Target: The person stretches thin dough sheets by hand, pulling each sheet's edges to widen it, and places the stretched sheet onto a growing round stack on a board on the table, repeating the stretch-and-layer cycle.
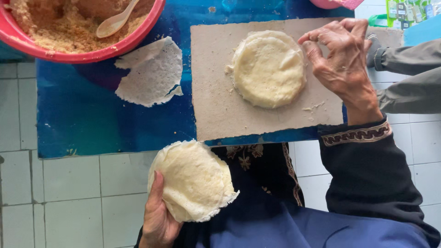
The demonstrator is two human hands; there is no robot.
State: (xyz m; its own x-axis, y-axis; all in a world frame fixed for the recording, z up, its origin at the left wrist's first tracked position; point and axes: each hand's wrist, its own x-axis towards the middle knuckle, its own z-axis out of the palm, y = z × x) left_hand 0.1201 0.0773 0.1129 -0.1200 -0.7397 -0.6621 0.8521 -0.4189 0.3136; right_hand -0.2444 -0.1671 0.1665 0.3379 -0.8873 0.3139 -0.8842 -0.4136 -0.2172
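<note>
Nearest the body: left hand (pixel 158 216) cupped palm-up under a stack of thin pale crepes (pixel 193 180), fingers hidden beneath, thumb lying along the left edge. The stack is roughly round, no clear long axis, held flat and face-up over the lap and the pale tiled floor (pixel 69 193), one ragged edge toward the lower right. Dark embroidered cloth (pixel 262 165) lies beside it. Farther out, a blue board (pixel 92 124) carries a grey cardboard sheet (pixel 216 105). On the sheet sits a second round pile of crepes (pixel 268 69), flat, with crumbs scattered around it. Right hand (pixel 342 55) hovers at that pile's upper right rim, thumb and forefinger pinched near the edge; cannot tell whether they grip a layer. A torn white crepe scrap (pixel 151 73) lies left of the sheet. Farthest, top left, a red basin (pixel 151 20) of brown crumbly filling with a spoon (pixel 115 20). Another person's grey sleeve (pixel 409 78) enters at right.
</note>
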